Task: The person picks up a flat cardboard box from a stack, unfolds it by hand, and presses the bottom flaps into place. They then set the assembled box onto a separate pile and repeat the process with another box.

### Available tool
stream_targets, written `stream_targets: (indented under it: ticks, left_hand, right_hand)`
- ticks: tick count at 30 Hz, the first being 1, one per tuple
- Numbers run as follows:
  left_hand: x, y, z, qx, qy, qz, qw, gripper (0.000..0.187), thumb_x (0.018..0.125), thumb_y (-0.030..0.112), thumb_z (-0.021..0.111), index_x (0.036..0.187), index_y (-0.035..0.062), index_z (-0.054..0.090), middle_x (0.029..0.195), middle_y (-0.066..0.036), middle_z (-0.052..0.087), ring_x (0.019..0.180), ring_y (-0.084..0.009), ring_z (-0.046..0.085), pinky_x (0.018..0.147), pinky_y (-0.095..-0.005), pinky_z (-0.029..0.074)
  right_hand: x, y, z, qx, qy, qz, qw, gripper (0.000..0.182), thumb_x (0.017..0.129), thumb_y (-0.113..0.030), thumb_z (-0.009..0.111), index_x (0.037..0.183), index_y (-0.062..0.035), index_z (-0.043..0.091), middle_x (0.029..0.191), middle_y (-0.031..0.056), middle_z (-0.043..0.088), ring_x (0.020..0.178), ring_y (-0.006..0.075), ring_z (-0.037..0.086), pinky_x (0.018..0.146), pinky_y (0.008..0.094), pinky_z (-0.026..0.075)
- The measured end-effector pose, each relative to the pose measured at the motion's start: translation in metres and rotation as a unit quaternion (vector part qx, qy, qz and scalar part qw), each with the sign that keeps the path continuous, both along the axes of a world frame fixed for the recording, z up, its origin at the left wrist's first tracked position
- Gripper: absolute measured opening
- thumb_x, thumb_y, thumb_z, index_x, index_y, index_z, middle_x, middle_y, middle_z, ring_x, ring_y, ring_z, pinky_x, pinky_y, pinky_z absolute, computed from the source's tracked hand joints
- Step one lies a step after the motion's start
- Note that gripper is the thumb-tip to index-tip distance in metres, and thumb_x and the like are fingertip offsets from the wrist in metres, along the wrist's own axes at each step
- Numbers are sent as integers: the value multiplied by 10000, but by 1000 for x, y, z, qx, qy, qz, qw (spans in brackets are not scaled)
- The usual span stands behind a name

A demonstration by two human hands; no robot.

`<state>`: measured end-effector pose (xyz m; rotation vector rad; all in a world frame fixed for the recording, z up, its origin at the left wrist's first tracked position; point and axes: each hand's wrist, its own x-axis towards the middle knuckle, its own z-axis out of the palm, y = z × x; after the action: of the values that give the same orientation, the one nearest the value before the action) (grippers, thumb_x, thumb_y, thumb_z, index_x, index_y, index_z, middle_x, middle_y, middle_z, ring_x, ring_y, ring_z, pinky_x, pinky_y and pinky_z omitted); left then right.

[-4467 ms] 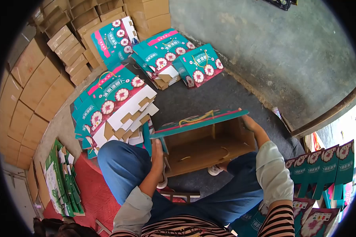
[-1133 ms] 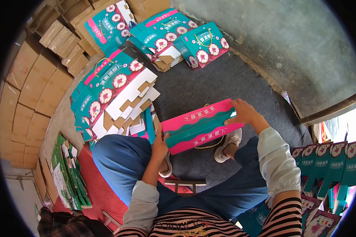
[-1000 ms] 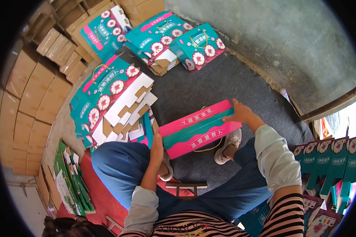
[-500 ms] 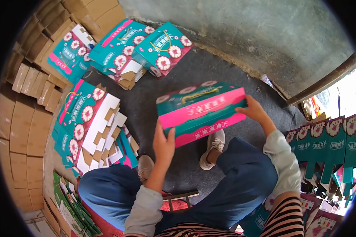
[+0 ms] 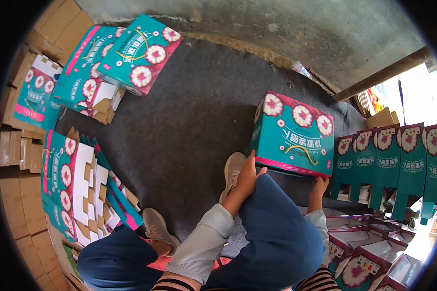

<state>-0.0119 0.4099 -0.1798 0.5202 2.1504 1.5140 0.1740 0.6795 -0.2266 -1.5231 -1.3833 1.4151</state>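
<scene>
A teal carton (image 5: 287,127) with a pink edge, printed flower-like slices and a yellow cord handle is held in front of my right knee, its broad printed face turned up. My left hand (image 5: 246,178) grips the near left corner along the pink edge. At the near right corner, my right hand (image 5: 317,193) has its fingers closed on the same edge. Close to the carton's right side stands a row of upright teal carton pieces (image 5: 361,150).
Finished-looking teal cartons (image 5: 126,75) lie at the back left, near stacked brown boxes (image 5: 29,203). Flat folded cartons (image 5: 65,189) lean at the left. Open-topped purple cartons (image 5: 359,237) fill the lower right. Dark matting (image 5: 179,116) covers the floor below the concrete wall (image 5: 257,29).
Both hands have carried the carton to the right and turned it, so its broad face now shows instead of its pink side. The view has swung right.
</scene>
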Motion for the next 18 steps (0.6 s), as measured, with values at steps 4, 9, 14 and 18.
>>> stream_targets:
  ticks: [4,9,14,18]
  left_hand:
    - [-4,34,-22,-31,-39,-100,994,853,807,302,643,1447,-20,180,1372,-279,390,1281,-395,385,1060,-409,335]
    - [-7,63,-6,-147,-168,-212,951,859,789,291,647,1475,66,181,1389,-286,376,1284,-402,388,1059,-427,334]
    - [-14,49,7,-200,-114,-240,943,705,824,119,562,1455,113,246,1286,-230,505,1212,-379,467,995,-426,400]
    - [-9,0,13,-171,7,-123,977,588,853,100,543,1405,103,342,1255,-218,523,1185,-377,485,980,-428,408]
  right_hand:
    - [12,21,-14,-143,173,-194,955,394,787,-189,563,1146,-27,572,1093,52,579,946,213,566,824,355,463]
    - [1,11,-5,131,-149,-201,959,423,804,-213,574,1156,22,564,1225,203,533,1158,327,489,992,452,375]
    - [-79,-73,65,466,-300,256,792,766,772,-405,680,1377,-37,387,1434,254,301,1327,429,279,1068,513,258]
    - [-123,-105,63,464,-410,359,699,821,732,-495,695,1401,-129,391,1454,205,307,1337,412,282,1034,585,255]
